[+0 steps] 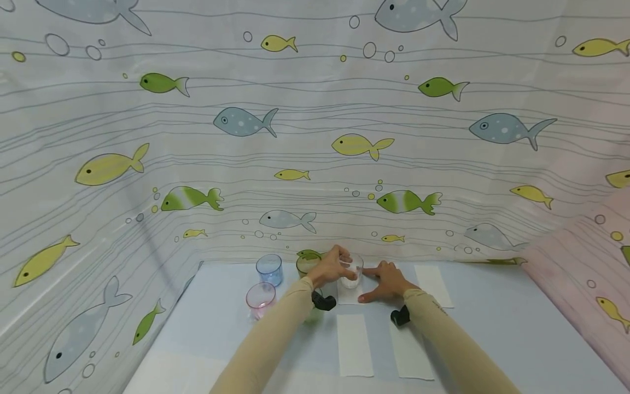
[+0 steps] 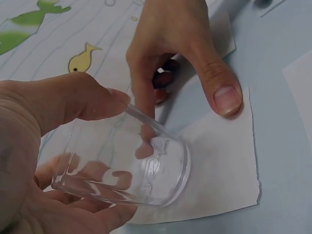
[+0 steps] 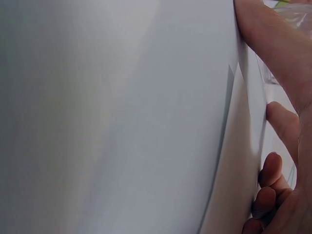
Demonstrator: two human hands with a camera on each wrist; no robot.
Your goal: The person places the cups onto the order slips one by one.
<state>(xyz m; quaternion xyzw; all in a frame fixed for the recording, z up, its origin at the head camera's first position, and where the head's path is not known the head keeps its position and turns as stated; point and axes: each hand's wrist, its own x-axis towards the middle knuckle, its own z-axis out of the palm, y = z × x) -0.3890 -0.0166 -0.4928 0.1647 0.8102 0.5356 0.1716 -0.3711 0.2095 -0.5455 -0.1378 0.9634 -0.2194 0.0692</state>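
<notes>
On my remote feed: see-through round pink cup (image 1: 261,296) at eight o'clock from the clear round cup (image 2: 126,158); see-through round blue cup (image 1: 269,270) at nine. Left hand (image 1: 328,269), thumb and fingers curled, grasps the clear cup over a white rectangular paper sheet (image 1: 348,297). Three o'clock: right hand (image 1: 390,282), released, thumb on the sheet.

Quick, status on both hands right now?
Left hand: holding the clear cup, thumb at its rim.
Right hand: open, gripping nothing, thumb on the white paper.
</notes>
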